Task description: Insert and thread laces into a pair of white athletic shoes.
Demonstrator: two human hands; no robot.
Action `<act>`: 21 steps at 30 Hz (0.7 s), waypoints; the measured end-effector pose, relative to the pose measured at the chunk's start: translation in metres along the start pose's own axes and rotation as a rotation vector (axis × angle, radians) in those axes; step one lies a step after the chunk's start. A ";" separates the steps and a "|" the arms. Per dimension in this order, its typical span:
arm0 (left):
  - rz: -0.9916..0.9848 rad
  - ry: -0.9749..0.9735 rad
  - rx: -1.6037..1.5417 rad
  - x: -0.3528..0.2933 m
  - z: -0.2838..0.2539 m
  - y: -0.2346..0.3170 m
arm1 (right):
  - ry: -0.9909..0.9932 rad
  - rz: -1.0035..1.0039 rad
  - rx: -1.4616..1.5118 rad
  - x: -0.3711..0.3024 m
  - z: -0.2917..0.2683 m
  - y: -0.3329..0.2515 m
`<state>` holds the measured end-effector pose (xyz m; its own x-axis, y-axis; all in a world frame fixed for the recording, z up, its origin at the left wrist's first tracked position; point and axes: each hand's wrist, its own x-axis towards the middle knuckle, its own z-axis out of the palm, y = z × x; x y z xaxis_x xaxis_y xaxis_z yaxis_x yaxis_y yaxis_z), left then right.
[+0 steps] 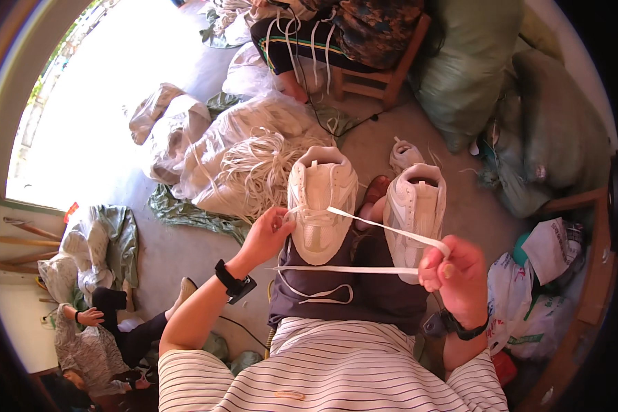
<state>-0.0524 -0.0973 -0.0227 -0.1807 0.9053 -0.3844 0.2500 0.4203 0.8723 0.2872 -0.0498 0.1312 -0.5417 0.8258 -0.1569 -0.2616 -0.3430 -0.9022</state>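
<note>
A cream-white sneaker [321,182] rests on my left thigh, its toe toward me. A flat white shoelace [384,229] runs from its lower eyelets, drawn out to the right. My right hand [458,278] is closed on that lace, which doubles back leftward across my lap. At the sneaker's left edge, my left hand [268,233] pinches a short stretch of lace beside the lower eyelets. A second cream sneaker [417,206], with open eyelets, sits on my right thigh. The loose lace tail curls over my dark trousers [309,312].
Ahead lies a heap of white laces [261,168] on plastic sheeting. Another shoe [405,154] is on the floor beyond my right knee. Large green sacks [470,69] stand at right, above plastic bags [508,295]. One person sits on a wooden chair [378,82] ahead, another person [93,350] at lower left.
</note>
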 end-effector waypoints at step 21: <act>0.358 0.609 -0.261 -0.044 -0.104 0.119 | -0.060 -0.690 -0.106 0.076 0.029 -0.027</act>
<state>-0.1135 -0.0937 0.1294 -0.6441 0.7577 0.1051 0.1723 0.0099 0.9850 0.2303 0.0093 0.1556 -0.3233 0.8120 0.4859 -0.4839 0.2994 -0.8223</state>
